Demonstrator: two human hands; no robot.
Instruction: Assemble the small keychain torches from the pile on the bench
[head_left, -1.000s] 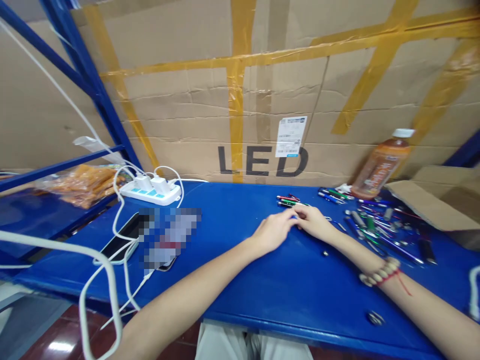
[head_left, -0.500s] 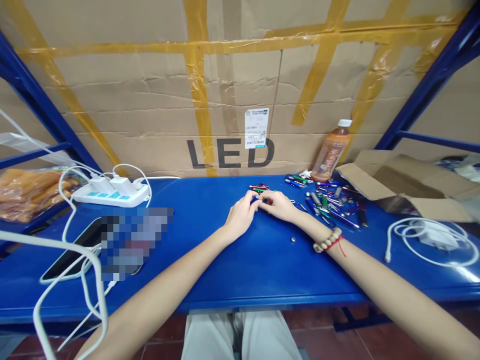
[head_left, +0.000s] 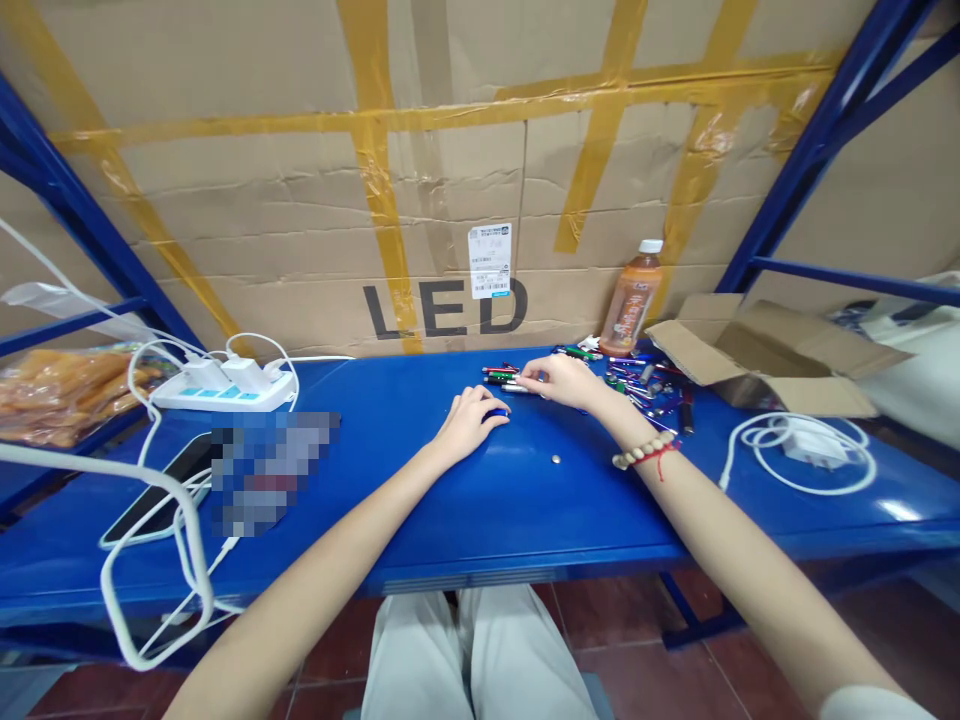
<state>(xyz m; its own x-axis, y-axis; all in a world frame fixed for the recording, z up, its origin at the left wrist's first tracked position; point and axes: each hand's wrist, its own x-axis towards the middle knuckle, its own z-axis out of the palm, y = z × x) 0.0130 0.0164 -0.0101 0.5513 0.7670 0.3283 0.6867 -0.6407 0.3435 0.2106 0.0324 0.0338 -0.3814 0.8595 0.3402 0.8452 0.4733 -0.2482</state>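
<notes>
My left hand [head_left: 466, 425] rests low over the blue table, its fingers curled round a small blue tube [head_left: 496, 412], of which only the end shows. Further right, my right hand [head_left: 556, 381] has thumb and forefinger pinched together; what is between them is too small to make out. Its fingertips are beside a few slim red, green and black metal tubes [head_left: 499, 376] that lie side by side. A small round silver piece [head_left: 556, 459] lies on the table below the right hand.
A loose pile of coloured metal tubes and parts [head_left: 652, 390] lies right of my right hand. Behind it stand a drink bottle [head_left: 632, 300] and an open cardboard box [head_left: 757, 365]. A white charger cable [head_left: 806, 445], power strip [head_left: 225, 392] and phone [head_left: 161, 490] flank the workspace.
My hands, together half a second ago, are now apart. The left has drawn back toward me with the blue tube; the right is by the row of tubes. The view has shifted slightly.
</notes>
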